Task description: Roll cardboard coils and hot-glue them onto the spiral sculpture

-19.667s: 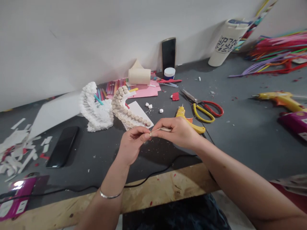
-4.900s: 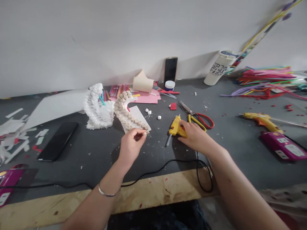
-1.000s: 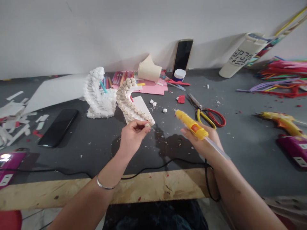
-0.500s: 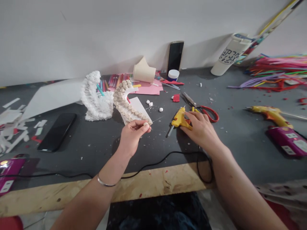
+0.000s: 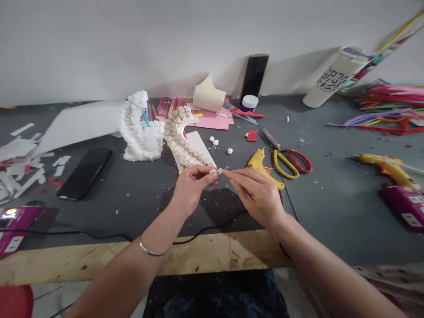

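One cream-studded curve point(image 5: 185, 148) lies just beyond the left hand point(image 5: 195, 187), whose grip pinches a small cream piece point(image 5: 217, 171) above the counter point(image 5: 331, 216). The piece's long axis seems to run sideways, toward the right hand point(image 5: 260, 196), fingertips just beside it; whether they grasp anything is unclear. A yellow glue gun point(image 5: 256, 160) lies beyond.

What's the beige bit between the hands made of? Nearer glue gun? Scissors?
Beige bit: matte, perhaps paper or clay; too small to tell.
Glue gun: likely plastic, smooth yellow body.
Scissors: blades look metal, grey with a sheen; handles probably plastic, smooth red and yellow.
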`<action>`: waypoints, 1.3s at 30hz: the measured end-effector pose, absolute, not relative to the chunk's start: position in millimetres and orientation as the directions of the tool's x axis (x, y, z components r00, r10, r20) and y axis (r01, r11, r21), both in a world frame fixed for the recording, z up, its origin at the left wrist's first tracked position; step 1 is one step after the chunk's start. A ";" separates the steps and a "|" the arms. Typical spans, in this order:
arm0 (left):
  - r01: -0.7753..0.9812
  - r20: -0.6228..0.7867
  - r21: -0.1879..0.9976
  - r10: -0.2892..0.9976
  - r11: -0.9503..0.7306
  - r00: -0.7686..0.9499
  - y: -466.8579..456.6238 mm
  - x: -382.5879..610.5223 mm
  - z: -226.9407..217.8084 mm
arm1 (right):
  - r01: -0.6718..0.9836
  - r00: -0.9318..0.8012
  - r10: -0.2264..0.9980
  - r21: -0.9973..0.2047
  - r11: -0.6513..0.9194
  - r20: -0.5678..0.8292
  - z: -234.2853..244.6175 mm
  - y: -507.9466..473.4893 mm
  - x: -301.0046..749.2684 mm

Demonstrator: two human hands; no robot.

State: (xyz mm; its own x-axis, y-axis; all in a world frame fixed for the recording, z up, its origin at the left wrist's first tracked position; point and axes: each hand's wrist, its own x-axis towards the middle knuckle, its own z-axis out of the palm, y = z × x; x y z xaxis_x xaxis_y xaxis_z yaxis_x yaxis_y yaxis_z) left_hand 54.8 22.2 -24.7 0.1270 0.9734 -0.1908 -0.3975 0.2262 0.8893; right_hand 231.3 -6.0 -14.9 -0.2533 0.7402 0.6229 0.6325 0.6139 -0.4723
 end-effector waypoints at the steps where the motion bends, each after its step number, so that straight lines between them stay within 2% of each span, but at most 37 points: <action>1: -0.393 -0.196 0.890 0.972 0.231 0.128 22.0 54.7 -25.3 | 0.631 -0.253 0.739 -0.473 0.615 0.624 -16.2 -6.2 231.7; 17: -0.345 -0.254 0.895 0.959 0.284 0.129 19.8 58.8 -23.8 | 0.589 -0.212 0.804 -0.584 0.559 0.555 -22.3 -10.2 231.2; 22: -0.313 -0.201 0.920 0.970 0.236 0.140 18.3 59.6 -27.7 | 0.579 -0.214 0.795 -0.581 0.572 0.568 -22.7 -11.1 230.2; 28: -0.196 -0.116 0.971 0.986 0.138 0.124 15.2 58.8 -26.5 | 0.578 -0.224 0.792 -0.576 0.577 0.568 -23.6 -11.3 229.5; 39: -0.021 -0.046 0.999 0.992 0.048 0.118 13.9 55.5 -21.8 | 0.544 -0.220 0.833 -0.645 0.537 0.508 -23.7 -12.2 231.4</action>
